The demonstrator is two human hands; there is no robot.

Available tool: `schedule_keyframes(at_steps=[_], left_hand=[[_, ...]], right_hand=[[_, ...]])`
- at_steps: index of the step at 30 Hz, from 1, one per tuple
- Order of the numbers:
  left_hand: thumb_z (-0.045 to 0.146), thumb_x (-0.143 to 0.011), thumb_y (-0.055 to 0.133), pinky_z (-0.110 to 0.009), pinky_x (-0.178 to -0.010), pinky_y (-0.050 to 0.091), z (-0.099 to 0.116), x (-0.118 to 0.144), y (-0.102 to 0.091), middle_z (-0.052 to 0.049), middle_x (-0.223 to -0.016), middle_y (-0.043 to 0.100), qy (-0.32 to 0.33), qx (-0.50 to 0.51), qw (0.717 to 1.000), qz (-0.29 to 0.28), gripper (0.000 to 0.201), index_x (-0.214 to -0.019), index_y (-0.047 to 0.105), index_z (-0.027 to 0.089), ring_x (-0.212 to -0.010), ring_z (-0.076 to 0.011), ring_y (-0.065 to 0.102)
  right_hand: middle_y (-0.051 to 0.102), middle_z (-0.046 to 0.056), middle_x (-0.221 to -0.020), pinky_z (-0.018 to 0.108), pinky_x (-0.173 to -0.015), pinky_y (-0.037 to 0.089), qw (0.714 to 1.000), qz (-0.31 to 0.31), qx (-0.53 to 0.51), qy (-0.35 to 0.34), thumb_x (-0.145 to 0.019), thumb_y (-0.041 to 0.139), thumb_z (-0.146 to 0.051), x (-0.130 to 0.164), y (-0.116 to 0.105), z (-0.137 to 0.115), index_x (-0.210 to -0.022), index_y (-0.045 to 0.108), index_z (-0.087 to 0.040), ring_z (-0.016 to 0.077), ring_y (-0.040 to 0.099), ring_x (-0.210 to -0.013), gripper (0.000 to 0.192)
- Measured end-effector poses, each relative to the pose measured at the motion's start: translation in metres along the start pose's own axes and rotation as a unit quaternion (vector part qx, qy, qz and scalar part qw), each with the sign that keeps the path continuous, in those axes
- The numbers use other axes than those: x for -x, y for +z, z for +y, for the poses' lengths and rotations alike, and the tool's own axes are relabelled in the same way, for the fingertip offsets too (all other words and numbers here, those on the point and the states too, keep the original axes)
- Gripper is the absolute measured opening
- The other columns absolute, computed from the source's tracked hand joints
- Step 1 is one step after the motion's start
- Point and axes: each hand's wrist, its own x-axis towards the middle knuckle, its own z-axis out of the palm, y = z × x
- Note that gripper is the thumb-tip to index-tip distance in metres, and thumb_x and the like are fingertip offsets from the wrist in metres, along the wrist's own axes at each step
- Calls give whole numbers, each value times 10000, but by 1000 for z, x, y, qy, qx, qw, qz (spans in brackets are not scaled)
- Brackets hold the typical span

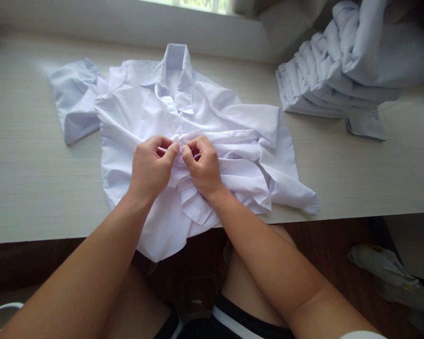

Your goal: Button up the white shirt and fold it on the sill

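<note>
A white collared shirt (134,113) lies spread and rumpled, its collar pointing toward the window and its hem hanging over the near edge of the table. At the middle of the shirt's front, my left hand (153,162) pinches the fabric between thumb and forefinger. Just to its right, my right hand (203,162) pinches the front placket in the same way, the fingertips of both hands almost meeting. Whether a button sits between the fingertips is too small to tell. One sleeve sticks out at the left; the other side is bunched in folds at the right.
The pale table (31,183) runs below a window sill. A stack of folded white shirts (325,75) leans at the back right. Below the table's edge, a clear plastic bag (388,268) lies on the dark floor at the right.
</note>
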Motion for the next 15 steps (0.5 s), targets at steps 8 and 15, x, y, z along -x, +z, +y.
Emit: schedule_keyframes(at_steps=[8,15], left_hand=[[326,-844,696,-252,-587,428,-1,1,-1,-2,-681,659,17,16,1000,2,175,-726,681,197,-624,-121,546],[307,-859,692,-244,-627,453,1,2,-2,1,-710,673,12,20,1000,-4,165,-749,684,185,-634,-112,559]], right_hand=[[540,-18,-840,256,-750,455,1000,2,6,7,-994,606,-421,0,0,-2,-791,532,-193,100,506,-768,315],[537,-21,-826,250,-731,437,1000,5,-1,7,-978,613,-388,0,-1,-4,-776,530,-190,97,506,-756,295]])
